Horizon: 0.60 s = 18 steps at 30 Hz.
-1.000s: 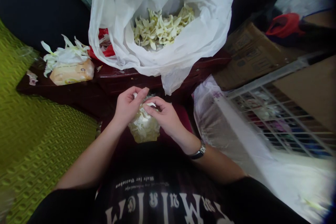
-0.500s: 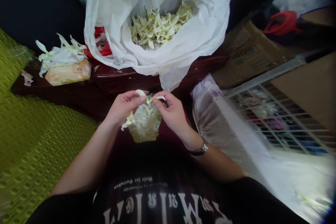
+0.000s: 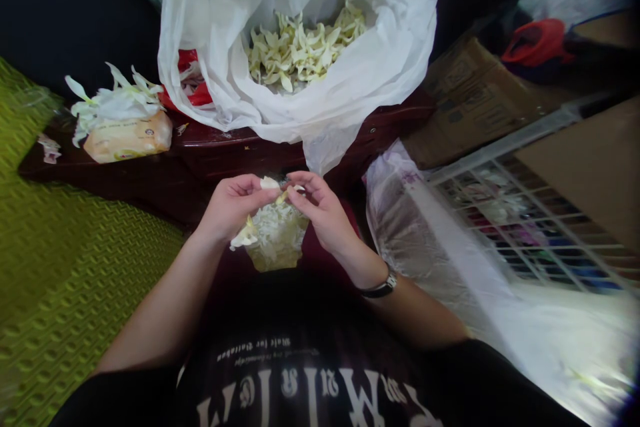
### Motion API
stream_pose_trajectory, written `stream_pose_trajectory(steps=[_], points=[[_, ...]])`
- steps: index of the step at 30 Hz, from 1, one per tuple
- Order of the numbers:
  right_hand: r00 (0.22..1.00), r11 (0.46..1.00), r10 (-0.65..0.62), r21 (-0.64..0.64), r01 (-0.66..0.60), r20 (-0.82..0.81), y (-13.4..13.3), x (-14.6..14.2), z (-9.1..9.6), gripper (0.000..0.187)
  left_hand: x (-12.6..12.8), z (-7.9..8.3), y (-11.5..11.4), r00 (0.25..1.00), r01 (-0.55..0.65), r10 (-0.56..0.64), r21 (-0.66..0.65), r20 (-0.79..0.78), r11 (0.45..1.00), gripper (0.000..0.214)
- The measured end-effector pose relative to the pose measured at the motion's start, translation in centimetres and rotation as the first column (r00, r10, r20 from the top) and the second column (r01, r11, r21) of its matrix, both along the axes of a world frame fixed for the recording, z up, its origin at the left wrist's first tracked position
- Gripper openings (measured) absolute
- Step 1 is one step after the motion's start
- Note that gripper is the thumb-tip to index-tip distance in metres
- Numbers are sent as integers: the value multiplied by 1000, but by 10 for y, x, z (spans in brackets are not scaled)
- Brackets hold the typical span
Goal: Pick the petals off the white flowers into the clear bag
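Note:
My left hand (image 3: 234, 205) pinches a pale flower (image 3: 270, 183) between thumb and forefinger. Another yellow-white flower (image 3: 245, 235) hangs below the palm of that hand. Thumb and fingers of my right hand (image 3: 323, 210) are closed on the other side of the pinched flower, whose yellowish part shows between the two hands. Both hands are over a yellowish container (image 3: 276, 260) in my lap, heaped with white petals (image 3: 280, 227). Fingertips partly hide where the flower is gripped.
A white plastic bag (image 3: 325, 107) holding many pale flowers (image 3: 305, 50) stands on a dark red table (image 3: 215, 150). Left of it, white petals (image 3: 117, 103) lie on a tissue pack (image 3: 133, 140). To the right are a cardboard box (image 3: 470, 100) and a white wire rack (image 3: 530, 227).
My fingertips have come closer together, and the right-hand fingers now curl over the flower. The yellow bend between the hands shows less than before.

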State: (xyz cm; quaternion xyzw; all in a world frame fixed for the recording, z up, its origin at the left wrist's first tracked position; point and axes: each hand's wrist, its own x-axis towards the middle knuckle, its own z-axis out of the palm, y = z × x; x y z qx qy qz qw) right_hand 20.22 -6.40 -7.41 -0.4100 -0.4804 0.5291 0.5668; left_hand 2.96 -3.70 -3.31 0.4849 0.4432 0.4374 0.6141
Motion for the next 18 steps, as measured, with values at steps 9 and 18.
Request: stream_pose_trajectory(steps=[9, 18], points=[[997, 998, 37, 44, -40, 67, -1, -1, 13, 21, 1, -6, -5, 977, -16, 54, 184, -207, 983, 41], [994, 999, -22, -52, 17, -108, 3, -3, 7, 27, 1, -11, -5, 993, -44, 54, 91, -107, 995, 37]])
